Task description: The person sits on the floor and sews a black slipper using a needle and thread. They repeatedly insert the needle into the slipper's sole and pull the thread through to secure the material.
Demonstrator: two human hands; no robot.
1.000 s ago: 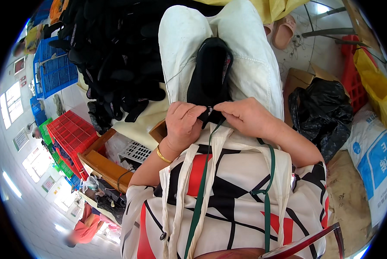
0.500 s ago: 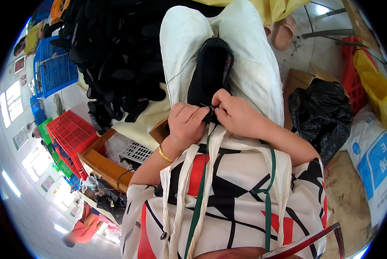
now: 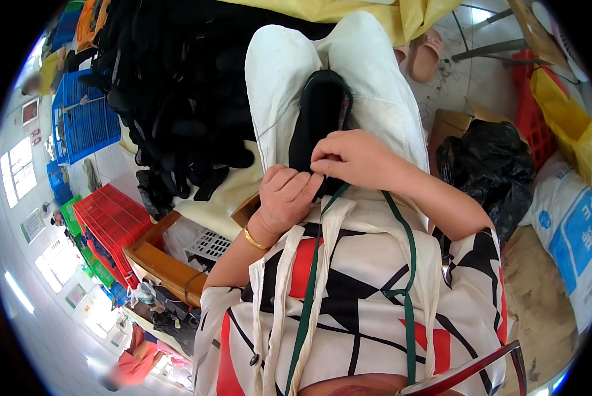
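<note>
Heaping across the far left, a large pile of black shoe pieces (image 3: pixel 177 99) is seen, with a blue crate (image 3: pixel 84 122) beyond it at the left edge and red crates (image 3: pixel 114 221) nearer on the left. On the right a black bag (image 3: pixel 490 165) is set beside a white and blue sack (image 3: pixel 570 231), and a yellow cloth (image 3: pixel 388 16) is spread at the far edge. White trousers (image 3: pixel 368 86) fill the middle, and on the lap a black shoe (image 3: pixel 319 119) is laid lengthwise, its near end covered by both hands. The right hand (image 3: pixel 355 158) has been lifted a little higher over the shoe's near end than half a second ago; its fingers are pinched narrow on something too small to tell, probably a needle. The left hand (image 3: pixel 286 198), with a gold bangle (image 3: pixel 255 239) at the wrist, is curled shut against the shoe's near end, steadying it just below the right hand. A thin pale thread (image 3: pixel 279 122) is drawn across the left thigh. The small shift is judged to mean that a stitch is being pulled through.
</note>
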